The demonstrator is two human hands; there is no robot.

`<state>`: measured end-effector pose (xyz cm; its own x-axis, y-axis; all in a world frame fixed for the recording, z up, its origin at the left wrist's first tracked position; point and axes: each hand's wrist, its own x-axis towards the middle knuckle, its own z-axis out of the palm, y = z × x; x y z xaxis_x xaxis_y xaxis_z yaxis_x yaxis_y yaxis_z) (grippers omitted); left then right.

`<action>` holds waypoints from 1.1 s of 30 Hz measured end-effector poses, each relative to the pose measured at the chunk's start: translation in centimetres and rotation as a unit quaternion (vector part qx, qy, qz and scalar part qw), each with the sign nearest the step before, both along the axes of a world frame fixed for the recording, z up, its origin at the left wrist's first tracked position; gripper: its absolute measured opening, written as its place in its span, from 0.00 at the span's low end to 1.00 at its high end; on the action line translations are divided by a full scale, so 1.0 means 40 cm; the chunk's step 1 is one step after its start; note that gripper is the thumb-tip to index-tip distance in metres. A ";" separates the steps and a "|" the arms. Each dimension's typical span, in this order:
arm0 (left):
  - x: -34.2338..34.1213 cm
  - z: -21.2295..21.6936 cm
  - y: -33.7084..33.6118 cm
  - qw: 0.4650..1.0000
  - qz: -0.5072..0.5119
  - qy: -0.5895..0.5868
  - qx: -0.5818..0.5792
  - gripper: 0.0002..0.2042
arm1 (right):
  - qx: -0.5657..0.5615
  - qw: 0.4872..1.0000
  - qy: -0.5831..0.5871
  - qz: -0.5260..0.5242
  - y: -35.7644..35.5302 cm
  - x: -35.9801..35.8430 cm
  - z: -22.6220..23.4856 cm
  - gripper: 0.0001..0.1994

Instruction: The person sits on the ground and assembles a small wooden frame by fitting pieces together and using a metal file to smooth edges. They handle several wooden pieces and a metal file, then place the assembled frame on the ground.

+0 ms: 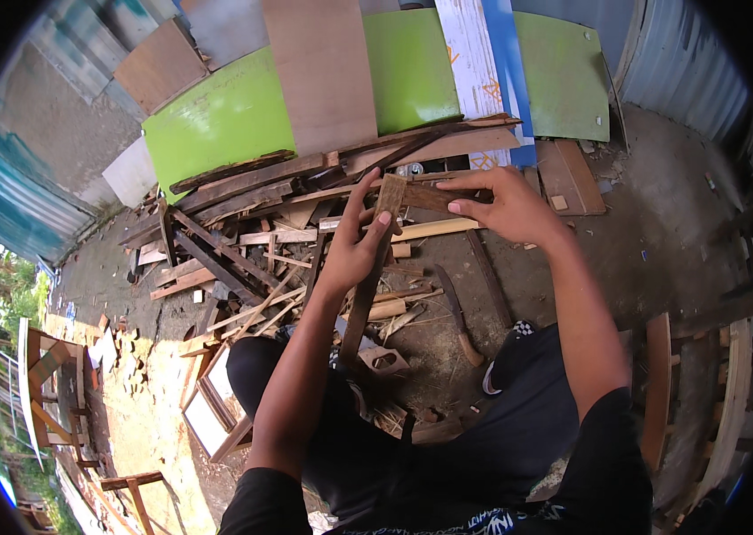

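The left hand (354, 245) grips a long brown wooden slat (368, 267) held upright over the lap; the right hand (506, 207) clasps a short dark wooden crosspiece (434, 196) against its top. This looks like fitting the joint; next it seems to need squaring, above the scrap wood pile (243, 241).

Head fisheye, looking steeply down, close over hands (single view), ground beyond.

Two hands (354, 245) (506, 207); two wooden strips (366, 285) (434, 196) held crossed; two green panels (225, 120) (564, 76); one machete (458, 314).
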<state>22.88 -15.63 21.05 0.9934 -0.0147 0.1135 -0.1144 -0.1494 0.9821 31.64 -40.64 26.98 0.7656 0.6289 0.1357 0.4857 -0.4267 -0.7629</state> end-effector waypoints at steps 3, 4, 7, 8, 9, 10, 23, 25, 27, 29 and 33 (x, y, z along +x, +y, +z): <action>0.003 0.000 -0.010 1.000 -0.010 -0.008 -0.024 0.29 | 0.110 0.994 0.003 -0.006 0.007 -0.014 -0.053 0.18; 0.006 -0.001 -0.014 0.999 -0.015 -0.008 -0.034 0.29 | 0.096 0.995 0.025 -0.019 -0.001 -0.008 -0.059 0.18; -0.007 -0.007 -0.002 1.000 0.000 0.012 -0.020 0.28 | 0.073 0.995 0.051 -0.035 0.019 -0.038 -0.043 0.18; -0.005 -0.010 -0.002 1.000 -0.005 0.005 -0.018 0.28 | 0.072 0.997 0.017 -0.029 0.016 -0.039 -0.053 0.18; -0.004 -0.015 0.001 1.000 -0.010 -0.003 -0.017 0.28 | 0.071 0.997 -0.017 -0.023 0.013 -0.036 -0.062 0.18; -0.003 -0.019 0.000 1.000 -0.015 -0.011 -0.015 0.28 | 0.072 0.997 -0.033 -0.023 0.009 -0.031 -0.069 0.18; -0.006 -0.020 -0.007 1.000 0.003 -0.007 -0.014 0.28 | 0.069 0.996 -0.034 -0.042 0.004 -0.040 -0.053 0.19; -0.007 -0.021 -0.011 1.000 0.006 -0.008 -0.015 0.28 | 0.076 0.995 -0.039 -0.042 0.002 -0.040 -0.057 0.19; -0.008 -0.018 -0.017 1.000 0.006 -0.006 -0.013 0.28 | 0.082 0.994 -0.056 -0.039 -0.003 -0.036 -0.068 0.19; -0.009 -0.014 -0.022 1.000 0.010 -0.005 -0.012 0.28 | 0.085 0.994 -0.055 -0.038 -0.005 -0.037 -0.068 0.19; -0.009 -0.014 -0.024 1.000 0.013 -0.009 -0.007 0.28 | 0.080 0.995 -0.045 -0.034 -0.008 -0.040 -0.063 0.19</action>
<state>22.51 -16.59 20.51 0.9913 0.0120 0.1310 -0.1281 -0.1380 0.9821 30.02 -40.96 24.45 0.7857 0.5415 0.2992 0.5290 -0.3374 -0.7787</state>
